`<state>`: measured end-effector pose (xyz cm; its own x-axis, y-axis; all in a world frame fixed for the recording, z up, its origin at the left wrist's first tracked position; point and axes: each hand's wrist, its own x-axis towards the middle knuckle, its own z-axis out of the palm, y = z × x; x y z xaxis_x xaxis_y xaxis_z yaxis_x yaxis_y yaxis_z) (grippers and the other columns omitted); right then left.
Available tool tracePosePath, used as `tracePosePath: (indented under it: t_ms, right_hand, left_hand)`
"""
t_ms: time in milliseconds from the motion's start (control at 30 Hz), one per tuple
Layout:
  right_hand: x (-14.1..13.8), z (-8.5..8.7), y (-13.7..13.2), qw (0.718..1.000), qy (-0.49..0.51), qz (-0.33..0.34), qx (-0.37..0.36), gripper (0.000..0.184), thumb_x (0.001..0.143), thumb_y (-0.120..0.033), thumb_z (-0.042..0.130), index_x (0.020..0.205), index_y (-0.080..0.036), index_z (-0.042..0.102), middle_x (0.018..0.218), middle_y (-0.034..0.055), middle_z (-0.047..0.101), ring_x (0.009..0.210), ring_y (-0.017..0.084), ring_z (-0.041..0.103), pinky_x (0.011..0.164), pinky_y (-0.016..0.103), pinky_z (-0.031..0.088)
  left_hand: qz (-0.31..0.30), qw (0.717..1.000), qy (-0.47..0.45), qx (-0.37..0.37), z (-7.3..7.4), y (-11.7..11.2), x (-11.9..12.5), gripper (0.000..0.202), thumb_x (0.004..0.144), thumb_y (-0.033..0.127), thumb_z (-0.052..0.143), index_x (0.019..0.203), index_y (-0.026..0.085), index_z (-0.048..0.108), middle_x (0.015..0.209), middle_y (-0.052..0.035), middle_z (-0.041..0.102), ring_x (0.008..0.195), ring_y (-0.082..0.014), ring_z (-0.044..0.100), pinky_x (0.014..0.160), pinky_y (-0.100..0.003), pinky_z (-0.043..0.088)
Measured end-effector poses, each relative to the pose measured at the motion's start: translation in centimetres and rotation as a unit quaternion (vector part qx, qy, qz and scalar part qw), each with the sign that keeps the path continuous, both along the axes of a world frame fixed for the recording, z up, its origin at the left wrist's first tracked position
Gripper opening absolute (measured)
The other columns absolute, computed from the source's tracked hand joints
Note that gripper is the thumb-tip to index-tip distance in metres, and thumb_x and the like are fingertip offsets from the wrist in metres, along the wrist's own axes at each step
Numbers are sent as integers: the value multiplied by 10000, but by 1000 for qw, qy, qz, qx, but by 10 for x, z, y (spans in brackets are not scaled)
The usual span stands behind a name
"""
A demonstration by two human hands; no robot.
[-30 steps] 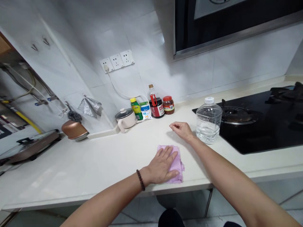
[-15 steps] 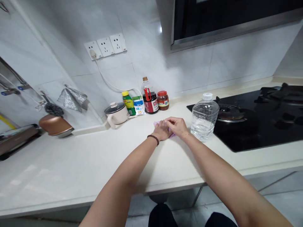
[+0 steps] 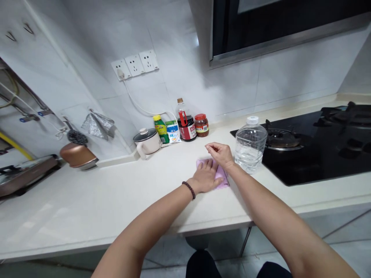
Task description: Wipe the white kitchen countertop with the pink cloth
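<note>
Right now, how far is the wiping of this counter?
Done: hard to tell; the white counter left of the purple cloth shines without smears. In hand: the left hand presses that cloth flat beside the water bottle, with the right hand close by. Left, probably: the strip by the jars.

I look at a white tiled wall (image 3: 179, 77) running behind a pale, glossy bench (image 3: 87, 200). A plate of 3 sockets (image 3: 135, 64) sits on the wall, with 1 white plug in the left socket and its cable (image 3: 145, 112) trailing down. A dark range hood (image 3: 284, 27) with a steel lower edge hangs at upper right, above a black glass gas hob (image 3: 319, 158) set into the bench. At far left, exposed pipes (image 3: 29, 117) and a yellow pipe (image 3: 16, 144) cross the wall. Light glares off the tiles beside the hood and sheens the bench top. Below, grey floor tiles (image 3: 348, 239) show past a thin metal leg (image 3: 245, 241).
</note>
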<state>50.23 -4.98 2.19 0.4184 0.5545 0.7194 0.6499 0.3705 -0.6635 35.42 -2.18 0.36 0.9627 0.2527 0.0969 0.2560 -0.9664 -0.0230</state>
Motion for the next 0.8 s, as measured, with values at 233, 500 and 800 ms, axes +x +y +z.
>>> tracePosePath:
  t_ms: [233, 500, 800]
  right_hand:
    - [2, -6, 1, 1000, 0, -15, -26, 295, 862, -436, 606, 868, -192, 772, 716, 24, 731, 627, 165, 642, 632, 261, 495]
    - [3, -5, 3, 1000, 8, 3, -19, 294, 868, -438, 601, 855, -196, 767, 729, 22, 735, 658, 167, 662, 632, 252, 502]
    - [-4, 0, -3, 1000, 7, 17, -3, 247, 864, -384, 613, 847, -188, 762, 755, 26, 741, 665, 171, 666, 642, 257, 516]
  left_hand:
    - [-56, 998, 36, -8, -1, -48, -36, 836, 961, 684, 181, 1573, 118, 122, 1638, -205, 161, 1515, -361, 90, 1196, -541, 125]
    - [-86, 994, 45, -44, 0, -58, -48, 851, 951, 696, 197, 1589, 146, 79, 1652, -198, 100, 1521, -367, 56, 1193, -568, 113]
    - [-47, 998, -13, -29, 2, 14, 18, 769, 941, 662, 305, 1550, 203, 205, 1583, -174, 294, 1431, -402, 254, 1142, -620, 179]
